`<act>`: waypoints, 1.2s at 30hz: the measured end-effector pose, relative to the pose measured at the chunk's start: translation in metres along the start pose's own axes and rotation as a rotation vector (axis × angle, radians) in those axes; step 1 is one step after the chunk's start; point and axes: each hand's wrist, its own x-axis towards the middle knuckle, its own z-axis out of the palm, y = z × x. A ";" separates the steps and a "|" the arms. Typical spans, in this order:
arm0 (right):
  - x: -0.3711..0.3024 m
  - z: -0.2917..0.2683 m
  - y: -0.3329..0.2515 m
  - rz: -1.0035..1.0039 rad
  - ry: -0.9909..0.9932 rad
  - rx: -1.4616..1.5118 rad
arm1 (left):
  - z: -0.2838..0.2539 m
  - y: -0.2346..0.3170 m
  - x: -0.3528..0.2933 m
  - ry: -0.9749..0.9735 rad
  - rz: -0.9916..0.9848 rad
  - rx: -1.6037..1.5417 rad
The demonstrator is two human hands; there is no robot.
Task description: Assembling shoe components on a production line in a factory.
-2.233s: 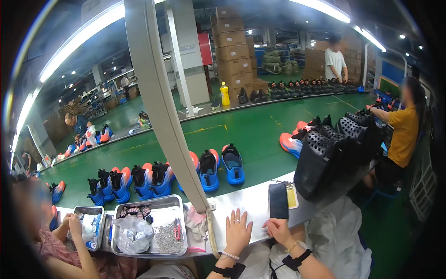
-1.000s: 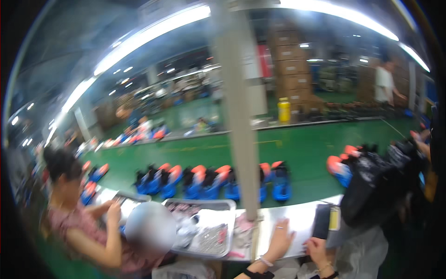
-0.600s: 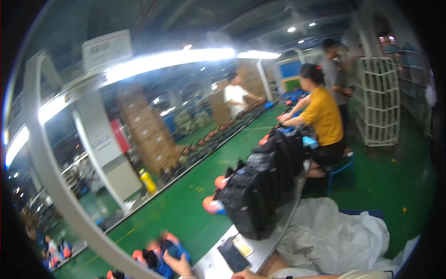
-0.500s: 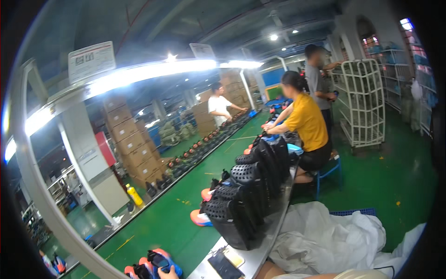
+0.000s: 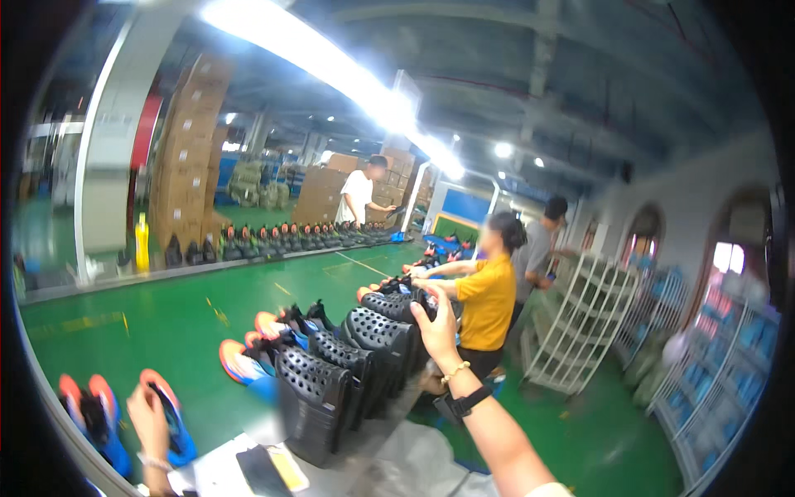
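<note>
My left hand (image 5: 147,421) is at the lower left, its fingers curled at the opening of a blue-and-orange shoe (image 5: 180,439). Beside that shoe stands another blue-and-orange pair (image 5: 103,414). My right arm reaches forward, with a bracelet and a dark band at the wrist. Its hand (image 5: 439,325) closes, thumb opposite fingers, around the upper end of a black piece at the far end of a row of black perforated forms (image 5: 313,389). How far the fingers wrap is partly hidden. More orange-tipped shoes (image 5: 240,363) lie left of the row.
A phone (image 5: 260,472) lies on the near metal tabletop. Across the green surface (image 5: 248,306) runs a line of dark shoes (image 5: 281,240) and a yellow bottle (image 5: 142,243). A person in yellow (image 5: 487,290) works ahead; a white rack cart (image 5: 571,323) stands to the right.
The view has swung right and tilted. My right hand has come into view, reaching to the black forms. My left hand remains at the shoes, showing more fully now.
</note>
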 end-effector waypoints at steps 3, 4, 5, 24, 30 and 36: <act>0.008 0.027 0.029 0.075 -0.122 0.008 | 0.022 -0.042 0.005 0.011 -0.080 0.151; 0.011 0.030 0.047 0.129 -0.169 -0.028 | 0.026 -0.028 0.010 0.058 -0.110 0.116; 0.016 0.029 0.062 0.243 -0.240 0.003 | 0.030 -0.016 0.008 0.038 -0.081 0.163; 0.054 -0.006 -0.049 0.095 -0.145 0.352 | -0.008 -0.009 -0.082 -0.056 -0.340 -0.233; -0.070 0.070 -0.314 -0.162 -0.861 0.422 | -0.013 -0.018 -0.106 -0.092 -0.325 -0.056; -0.136 0.224 -0.338 -0.234 -1.342 0.012 | -0.007 -0.010 -0.106 -0.100 -0.335 -0.202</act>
